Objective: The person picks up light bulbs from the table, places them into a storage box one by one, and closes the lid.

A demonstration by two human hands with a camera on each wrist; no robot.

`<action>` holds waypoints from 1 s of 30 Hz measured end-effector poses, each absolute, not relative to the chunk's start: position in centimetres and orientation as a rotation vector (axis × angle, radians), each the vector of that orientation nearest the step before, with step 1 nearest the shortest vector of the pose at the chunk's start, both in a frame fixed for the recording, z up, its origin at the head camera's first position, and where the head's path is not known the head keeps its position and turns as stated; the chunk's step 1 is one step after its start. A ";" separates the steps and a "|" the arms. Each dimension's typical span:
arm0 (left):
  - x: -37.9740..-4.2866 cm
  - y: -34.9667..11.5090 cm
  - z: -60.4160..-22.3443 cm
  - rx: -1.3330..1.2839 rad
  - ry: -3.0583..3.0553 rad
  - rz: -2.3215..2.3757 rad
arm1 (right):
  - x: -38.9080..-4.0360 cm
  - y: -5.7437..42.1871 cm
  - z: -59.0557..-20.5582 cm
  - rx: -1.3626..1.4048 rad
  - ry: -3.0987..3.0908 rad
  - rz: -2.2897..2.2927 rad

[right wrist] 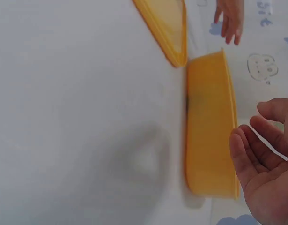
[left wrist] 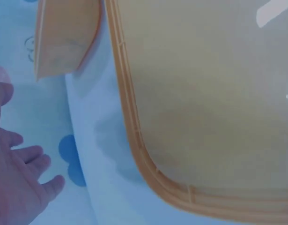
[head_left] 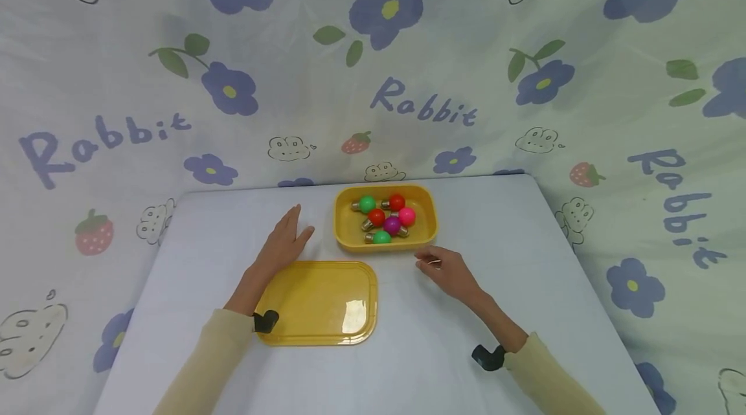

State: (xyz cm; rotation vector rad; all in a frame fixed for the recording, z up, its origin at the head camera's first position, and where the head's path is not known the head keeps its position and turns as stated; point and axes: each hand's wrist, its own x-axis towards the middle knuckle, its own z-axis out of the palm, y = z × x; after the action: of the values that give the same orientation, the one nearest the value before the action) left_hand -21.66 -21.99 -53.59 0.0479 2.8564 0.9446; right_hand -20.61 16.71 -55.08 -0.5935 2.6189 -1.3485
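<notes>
A yellow bin (head_left: 385,248) stands at the back of the table with several small colored light bulbs inside. Among them are a green bulb (head_left: 367,204), a pink bulb (head_left: 407,216) and a purple bulb (head_left: 392,226). My left hand (head_left: 283,243) is held with fingers straight above the back left corner of a flat yellow tray (head_left: 315,305); nothing is in it. By the bin's front right corner is my right hand (head_left: 449,272), its fingers loosely bent and holding nothing. In the right wrist view that hand (right wrist: 270,164) appears beside the bin wall (right wrist: 209,126).
A white table (head_left: 431,363) carries both the bin and the tray, the tray lying in front and to the left. Behind the table hangs a patterned cloth (head_left: 326,91) with flowers and rabbits.
</notes>
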 end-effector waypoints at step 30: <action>-9.6 -26.8 -54.6 -0.103 2.703 0.919 | -15.5 12.8 -59.6 -0.408 2.403 -1.361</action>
State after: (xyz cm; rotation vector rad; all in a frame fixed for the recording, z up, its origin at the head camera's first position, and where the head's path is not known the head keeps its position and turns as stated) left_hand -9.62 -26.78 -54.59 -0.1033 2.7033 0.9190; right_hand -15.50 12.76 -59.58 -0.4080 2.4025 -1.3607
